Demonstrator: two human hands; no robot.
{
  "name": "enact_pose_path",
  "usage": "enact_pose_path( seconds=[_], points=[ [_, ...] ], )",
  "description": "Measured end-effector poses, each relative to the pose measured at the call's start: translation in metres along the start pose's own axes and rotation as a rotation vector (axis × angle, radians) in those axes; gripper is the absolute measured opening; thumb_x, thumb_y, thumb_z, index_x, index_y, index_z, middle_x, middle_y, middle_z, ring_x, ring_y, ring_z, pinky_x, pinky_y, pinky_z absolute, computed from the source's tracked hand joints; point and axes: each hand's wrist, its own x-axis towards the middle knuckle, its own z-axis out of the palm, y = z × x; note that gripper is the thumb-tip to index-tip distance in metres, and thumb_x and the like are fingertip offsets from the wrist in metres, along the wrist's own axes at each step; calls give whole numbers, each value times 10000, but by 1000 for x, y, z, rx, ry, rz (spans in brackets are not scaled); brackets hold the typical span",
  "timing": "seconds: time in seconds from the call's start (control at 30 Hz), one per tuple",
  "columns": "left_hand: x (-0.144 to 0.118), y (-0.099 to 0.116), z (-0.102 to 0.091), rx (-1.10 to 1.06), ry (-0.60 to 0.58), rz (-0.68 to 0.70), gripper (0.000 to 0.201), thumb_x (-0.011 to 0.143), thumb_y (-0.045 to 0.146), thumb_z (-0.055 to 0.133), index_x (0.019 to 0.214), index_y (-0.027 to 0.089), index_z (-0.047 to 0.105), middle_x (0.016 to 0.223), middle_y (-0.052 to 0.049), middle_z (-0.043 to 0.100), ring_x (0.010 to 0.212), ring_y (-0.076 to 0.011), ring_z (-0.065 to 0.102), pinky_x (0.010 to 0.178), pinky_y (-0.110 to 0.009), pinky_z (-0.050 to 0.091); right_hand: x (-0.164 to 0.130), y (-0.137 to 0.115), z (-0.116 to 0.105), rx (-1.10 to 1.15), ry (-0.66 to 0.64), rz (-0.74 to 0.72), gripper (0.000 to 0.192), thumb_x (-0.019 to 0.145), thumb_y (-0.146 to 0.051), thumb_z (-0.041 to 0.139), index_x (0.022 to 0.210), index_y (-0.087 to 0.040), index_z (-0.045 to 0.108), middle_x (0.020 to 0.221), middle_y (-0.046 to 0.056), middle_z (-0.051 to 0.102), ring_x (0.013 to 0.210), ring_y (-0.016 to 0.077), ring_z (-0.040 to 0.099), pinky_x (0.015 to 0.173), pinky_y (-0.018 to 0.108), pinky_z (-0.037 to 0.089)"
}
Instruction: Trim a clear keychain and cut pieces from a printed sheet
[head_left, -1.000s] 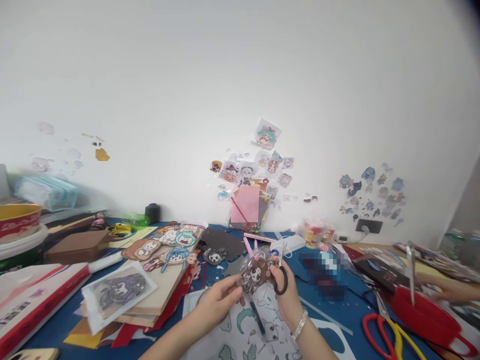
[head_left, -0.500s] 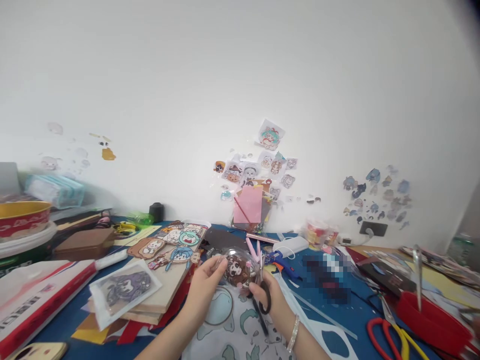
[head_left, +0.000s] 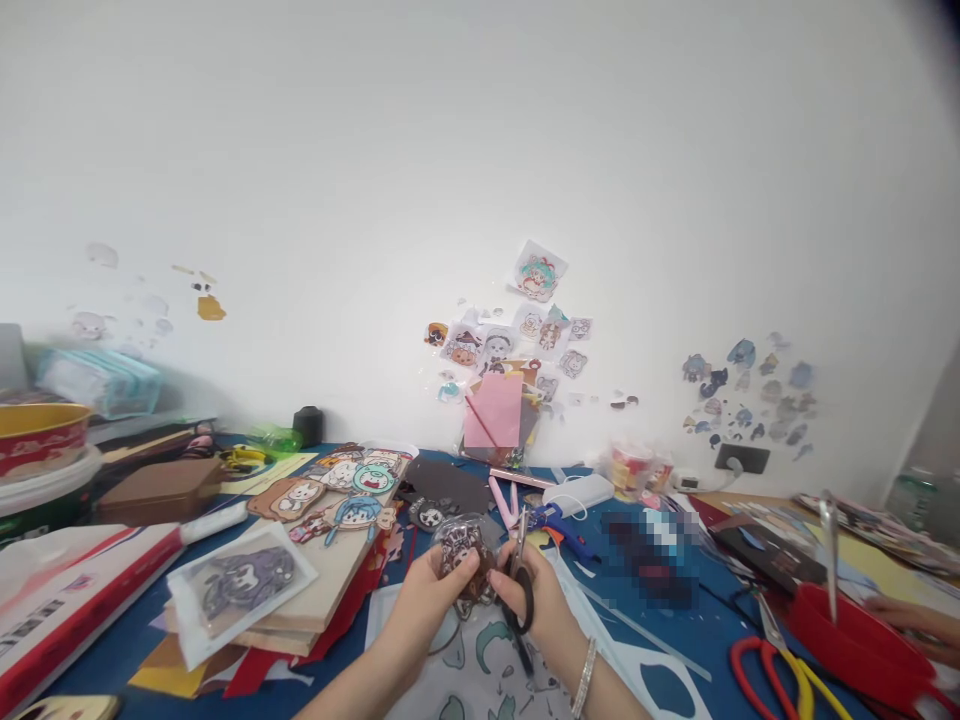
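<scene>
My left hand point(head_left: 427, 600) is closed on a brown cartoon cutout point(head_left: 459, 550) in shiny clear plastic, thumb across its front. In my right hand point(head_left: 546, 602) is a pair of scissors point(head_left: 520, 548) with dark handles, blades pointing up and away. My right thumb and fingertips are close to the cutout's right edge; whether they touch it I cannot tell. Below both hands lies a white cloth point(head_left: 480, 680) with green and grey prints. Just beyond the cutout, a black-and-white cartoon piece point(head_left: 431, 513) rests near a dark sheet point(head_left: 450, 484).
Left, a bagged purple cartoon piece point(head_left: 247, 582) lies over stacked boards point(head_left: 289, 625) near cartoon cutouts point(head_left: 360, 510). A blue glue gun point(head_left: 564, 532) is beyond my right hand. Further right are red-handled scissors point(head_left: 754, 675), a red container point(head_left: 862, 640) and another person's hand point(head_left: 919, 622).
Both hands have drawn slightly closer together, and the cutout has tilted and moved a little down and left. Another person's hand has appeared at the right edge.
</scene>
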Motion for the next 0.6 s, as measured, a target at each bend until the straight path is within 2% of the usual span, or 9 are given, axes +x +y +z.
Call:
enact_pose_path(
  seconds=[0.1, 0.33, 0.6],
  points=[
    [1, 7, -7, 97, -4, 22, 383, 634, 489, 645, 738, 128, 568, 687, -30, 615, 657, -161, 548, 633, -270, 420, -2, -3, -1, -29, -71, -23, 263, 711, -391, 632, 733, -178, 480, 618, -33, 477, 558, 120, 475, 534, 231, 374],
    [0, 19, -15, 207, -88, 76, 396, 642, 486, 638, 770, 117, 576, 743, -69, 636, 714, -192, 561, 669, -290, 434, -7, -6, -2, 1, -284, -11, 362, 729, -516, 574, 776, -164, 503, 596, -22, 492, 530, 130, 508, 503, 231, 389],
    [3, 16, -17, 248, -157, 67, 384, 634, 474, 650, 779, 123, 591, 733, -49, 643, 687, -178, 556, 630, -256, 430, -7, -1, -3, 2, -281, -18, 429, 696, -575, 572, 788, -161, 510, 593, -21, 475, 507, 118, 463, 494, 232, 385]
  ],
)
